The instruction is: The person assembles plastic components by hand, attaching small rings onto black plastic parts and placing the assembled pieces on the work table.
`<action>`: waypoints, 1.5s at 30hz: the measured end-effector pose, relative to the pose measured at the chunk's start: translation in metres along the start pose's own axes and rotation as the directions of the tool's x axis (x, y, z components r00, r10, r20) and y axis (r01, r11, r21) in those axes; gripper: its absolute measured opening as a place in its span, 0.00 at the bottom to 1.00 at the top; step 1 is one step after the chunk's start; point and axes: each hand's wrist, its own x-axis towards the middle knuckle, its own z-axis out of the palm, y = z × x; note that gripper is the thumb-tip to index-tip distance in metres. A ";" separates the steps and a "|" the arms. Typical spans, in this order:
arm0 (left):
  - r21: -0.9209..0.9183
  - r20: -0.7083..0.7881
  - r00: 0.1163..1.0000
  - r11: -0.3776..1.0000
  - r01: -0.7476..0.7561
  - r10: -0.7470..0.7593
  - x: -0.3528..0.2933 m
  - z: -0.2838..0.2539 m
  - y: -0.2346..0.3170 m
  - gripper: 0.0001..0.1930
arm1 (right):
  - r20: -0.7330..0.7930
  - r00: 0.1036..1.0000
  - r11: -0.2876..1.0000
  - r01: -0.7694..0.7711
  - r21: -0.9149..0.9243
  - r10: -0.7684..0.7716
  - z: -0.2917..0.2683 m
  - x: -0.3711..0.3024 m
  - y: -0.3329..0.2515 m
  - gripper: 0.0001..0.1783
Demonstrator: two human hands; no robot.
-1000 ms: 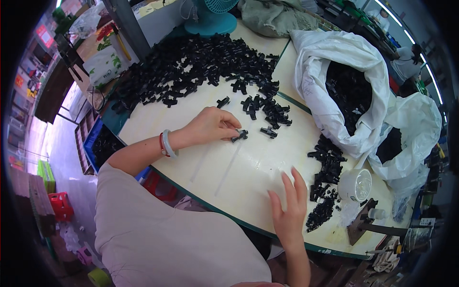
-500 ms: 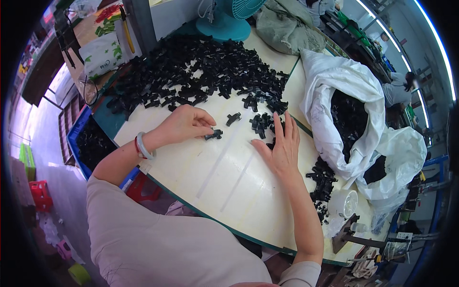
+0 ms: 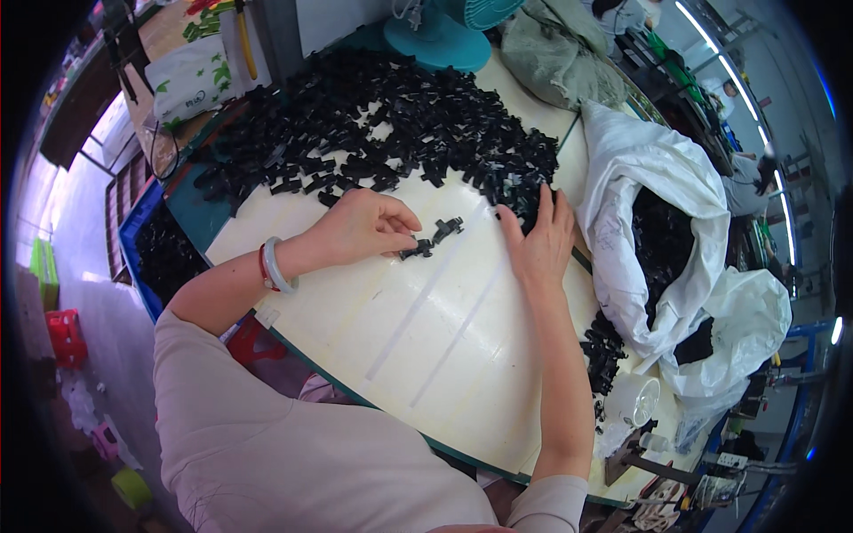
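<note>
My left hand (image 3: 366, 229), with a red band and a pale bangle at its wrist, pinches a small black plastic part (image 3: 418, 251) just above the white tabletop. A second black part (image 3: 448, 229) lies right beside it, close to the fingertips. My right hand (image 3: 542, 244) rests flatter, thumb and fingers apart, against the right edge of a large heap of black plastic parts (image 3: 382, 115). Its fingertips touch the parts there, and some of them are partly hidden by the hand.
A teal fan (image 3: 437, 44) stands behind the heap. White sacks (image 3: 613, 240) of black parts sit at the right, near a clear tub (image 3: 638, 398) and a dark bench tool (image 3: 626, 457). A blue crate (image 3: 142, 258) of parts stands below the table's left side.
My right hand has moved away from me, and the loose parts by it now lie against the heap. My left hand still holds its part. The whole view has shifted slightly.
</note>
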 end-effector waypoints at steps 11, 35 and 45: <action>0.195 -0.153 0.963 0.962 -0.192 0.223 -0.003 0.006 -0.011 0.12 | -0.084 0.993 0.995 -0.090 -0.051 0.086 0.013 0.034 0.006 0.40; -0.068 0.764 0.156 0.318 -0.946 0.627 0.011 0.261 0.168 0.35 | 0.031 0.967 0.866 -0.240 0.439 0.253 -0.225 -0.283 -0.045 0.15; -0.194 0.914 -0.095 0.220 -0.956 0.393 0.088 0.541 0.192 0.54 | 0.048 0.457 0.290 -0.639 0.713 0.888 -0.231 -0.403 -0.049 0.11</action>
